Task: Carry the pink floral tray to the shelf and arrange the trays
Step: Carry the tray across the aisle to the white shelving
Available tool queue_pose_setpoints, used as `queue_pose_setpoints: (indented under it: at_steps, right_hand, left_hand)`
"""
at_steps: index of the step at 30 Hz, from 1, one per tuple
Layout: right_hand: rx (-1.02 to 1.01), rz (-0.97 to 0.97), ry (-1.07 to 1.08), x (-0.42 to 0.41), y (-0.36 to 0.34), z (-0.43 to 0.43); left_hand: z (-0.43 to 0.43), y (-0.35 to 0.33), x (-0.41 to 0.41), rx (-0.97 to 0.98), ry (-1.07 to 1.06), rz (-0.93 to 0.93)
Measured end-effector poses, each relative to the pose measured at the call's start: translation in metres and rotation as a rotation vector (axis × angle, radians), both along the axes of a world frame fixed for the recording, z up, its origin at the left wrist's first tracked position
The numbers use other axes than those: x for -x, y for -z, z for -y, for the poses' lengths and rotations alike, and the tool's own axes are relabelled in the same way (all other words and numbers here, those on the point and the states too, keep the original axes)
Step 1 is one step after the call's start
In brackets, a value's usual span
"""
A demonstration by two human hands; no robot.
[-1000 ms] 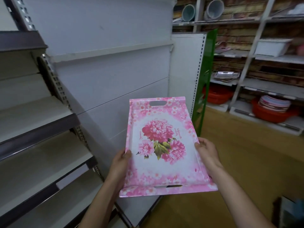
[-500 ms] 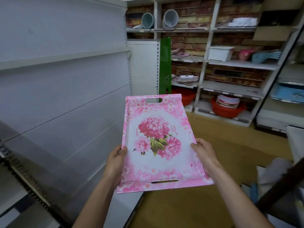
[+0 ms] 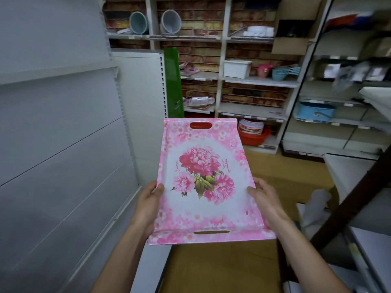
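Holding: a person keeps the pink floral tray (image 3: 206, 182) in the air with both hands, in front of the body, above the brown floor (image 3: 222, 269).
Tray direction: its long axis runs away from the person toward the back shelf (image 3: 254, 81); the far end is raised a little, the printed face looks up.
Tray handles: one cut-out slot at the far end, one at the near end; the big flowers are in the middle, lying sideways.
Left hand (image 3: 148, 206): fingers clamped on the left long edge, thumb on the rim, the other fingers hidden under the tray.
Right hand (image 3: 266, 199): fingers clamped on the right long edge, thumb on top, the rest hidden below.
Left side: a grey shelf panel (image 3: 63, 144), close beside the tray.
Red basin (image 3: 254, 137): on the lowest board of the back shelf, just behind the tray's far right corner; a stack of plates (image 3: 250, 124) sits in it.
White tub (image 3: 237, 68): on a middle board; what is inside I cannot tell.
Two grey buckets (image 3: 170, 22): on the top board, lying on their sides, mouths toward the room.
Blue container (image 3: 316, 112): on the right shelf, blurred.
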State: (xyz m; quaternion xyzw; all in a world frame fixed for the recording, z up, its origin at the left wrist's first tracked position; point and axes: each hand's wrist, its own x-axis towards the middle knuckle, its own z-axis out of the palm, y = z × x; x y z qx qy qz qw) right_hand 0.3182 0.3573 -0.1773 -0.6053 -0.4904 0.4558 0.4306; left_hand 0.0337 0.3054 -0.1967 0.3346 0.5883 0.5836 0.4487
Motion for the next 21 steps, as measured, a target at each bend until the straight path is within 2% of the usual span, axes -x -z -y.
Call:
queue_pose_setpoints:
  at_steps: [9,21]
  right_hand:
    - [-0.024,-0.025,0.116,0.024,-0.015,-0.032]
    - [-0.007,0.0,0.198,0.008,-0.01,-0.078]
  left_hand:
    - [-0.086,-0.011,0.029,-0.03,0.135,-0.051]
    - [-0.145,-0.019,0.009,0.026,0.222,-0.048]
